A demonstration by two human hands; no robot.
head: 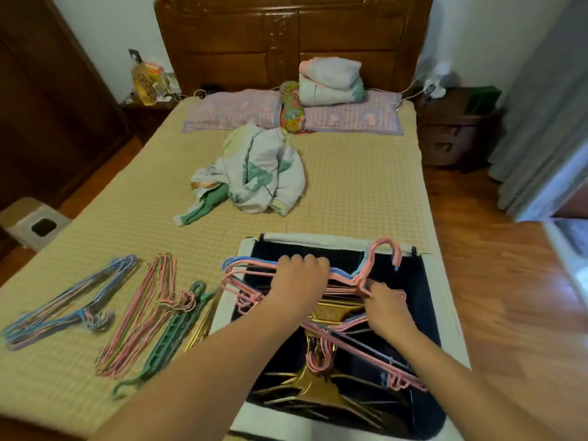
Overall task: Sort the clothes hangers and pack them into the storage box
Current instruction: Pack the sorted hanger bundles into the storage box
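On the bed's left side our sorted hangers wait: a blue bundle, a pink-and-green bundle, a green plastic hanger. Over the storage box, our left hand and right hand curl around a pink-and-blue hanger bundle. Its hooks could snag the gold hangers below or the rim.

I can read no words, numbers or brand marks anywhere; the bag up at eleven o'clock bears print too blurred to read.
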